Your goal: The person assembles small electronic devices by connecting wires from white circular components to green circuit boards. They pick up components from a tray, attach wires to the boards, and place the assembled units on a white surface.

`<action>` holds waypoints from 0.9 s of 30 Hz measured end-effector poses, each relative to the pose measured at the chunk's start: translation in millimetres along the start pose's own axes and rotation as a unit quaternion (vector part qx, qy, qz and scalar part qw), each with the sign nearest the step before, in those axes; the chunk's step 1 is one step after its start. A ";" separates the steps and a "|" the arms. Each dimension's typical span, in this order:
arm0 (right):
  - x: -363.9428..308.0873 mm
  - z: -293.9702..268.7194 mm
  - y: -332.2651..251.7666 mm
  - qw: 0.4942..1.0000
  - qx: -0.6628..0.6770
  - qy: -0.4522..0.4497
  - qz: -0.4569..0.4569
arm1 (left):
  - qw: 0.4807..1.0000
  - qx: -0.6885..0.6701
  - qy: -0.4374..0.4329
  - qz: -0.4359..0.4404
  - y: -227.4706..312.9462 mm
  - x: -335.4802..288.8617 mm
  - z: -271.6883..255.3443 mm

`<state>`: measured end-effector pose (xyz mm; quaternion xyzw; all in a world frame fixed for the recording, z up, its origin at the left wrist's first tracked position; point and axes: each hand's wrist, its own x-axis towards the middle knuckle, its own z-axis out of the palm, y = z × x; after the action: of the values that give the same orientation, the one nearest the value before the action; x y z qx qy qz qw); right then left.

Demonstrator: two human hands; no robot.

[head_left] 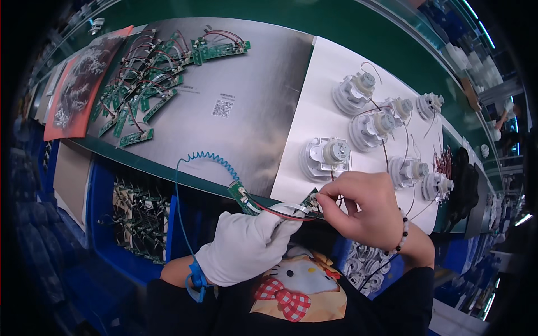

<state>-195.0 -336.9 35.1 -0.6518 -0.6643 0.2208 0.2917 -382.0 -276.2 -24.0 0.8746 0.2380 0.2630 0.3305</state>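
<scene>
My left hand [244,246], in a white glove with a blue wrist strap, is closed around a green circuit board [240,193]. Red, black and white wires [280,211] arch from it over the glove to a second small green board piece [311,197]. At that piece, the thumb and forefinger of my bare right hand [358,207] are pinched together on a thin wire; its tip is hidden by the fingers. Just beyond them stands a white motor unit [328,158], with a dark red wire running down toward my right hand.
Several more white motor units [372,129] with loose wires stand on the white sheet [314,84]. Wired boards [145,78] are heaped on the metal plate [252,61], left. A blue bin [101,235] holds more boards. The coiled blue cord [210,157] crosses the table's front edge.
</scene>
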 end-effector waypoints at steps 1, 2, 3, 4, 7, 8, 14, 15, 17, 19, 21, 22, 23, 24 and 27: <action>-2.3 1.2 -0.3 1.000 -0.008 0.009 -0.008 | 1.000 -0.013 0.006 -0.002 0.6 0.6 0.1; -4.2 2.2 -0.1 1.000 -0.016 0.018 -0.015 | 1.000 -0.025 0.013 -0.005 1.8 1.6 0.4; -6.3 3.5 1.9 0.999 -0.016 0.023 -0.019 | 0.999 -0.039 0.017 -0.006 2.2 2.4 1.3; -8.2 4.4 4.6 0.999 -0.015 0.029 -0.022 | 0.999 -0.048 0.011 -0.013 1.7 2.9 2.2; -9.4 4.0 8.3 0.999 -0.007 0.038 -0.032 | 0.998 -0.061 0.008 -0.020 0.0 2.8 6.2; -9.5 3.4 9.4 0.999 -0.003 0.040 -0.035 | 0.998 -0.057 0.018 -0.014 -0.5 2.6 9.0; -7.9 10.5 8.7 0.994 -0.019 0.086 -0.065 | 0.992 0.080 -0.009 0.094 -3.3 -3.3 1.1; -5.2 12.1 4.8 0.994 -0.032 0.075 -0.077 | 0.986 0.099 0.034 0.129 -9.9 -10.5 4.9; -9.1 14.2 2.8 0.989 -0.059 0.094 -0.102 | 0.983 0.073 0.087 0.145 -8.4 -6.3 5.4; -12.2 15.3 9.8 0.985 -0.052 0.124 -0.108 | 0.989 -0.017 0.104 0.099 -0.9 0.5 7.5; -8.3 17.2 8.6 0.991 -0.010 0.112 -0.068 | 0.989 -0.047 0.124 0.069 -1.7 -1.0 10.0; -9.4 16.5 4.7 0.995 0.001 0.096 -0.029 | 0.985 -0.077 0.142 0.064 -0.7 -1.5 11.4; -7.9 16.4 2.1 0.997 0.011 0.081 0.012 | 0.980 -0.079 0.163 0.088 -4.1 -1.3 13.7; -7.9 14.9 3.3 0.998 0.025 0.057 0.025 | 0.973 -0.084 0.183 0.109 -6.5 -2.1 18.1; -8.7 6.1 13.6 0.997 0.054 -0.003 0.060 | 0.964 -0.092 0.198 0.151 -3.7 0.0 13.7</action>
<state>-189.3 -344.3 20.6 -0.6733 -0.6119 0.2751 0.3106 -374.4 -280.0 -35.4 0.7968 0.1383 0.4986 0.3121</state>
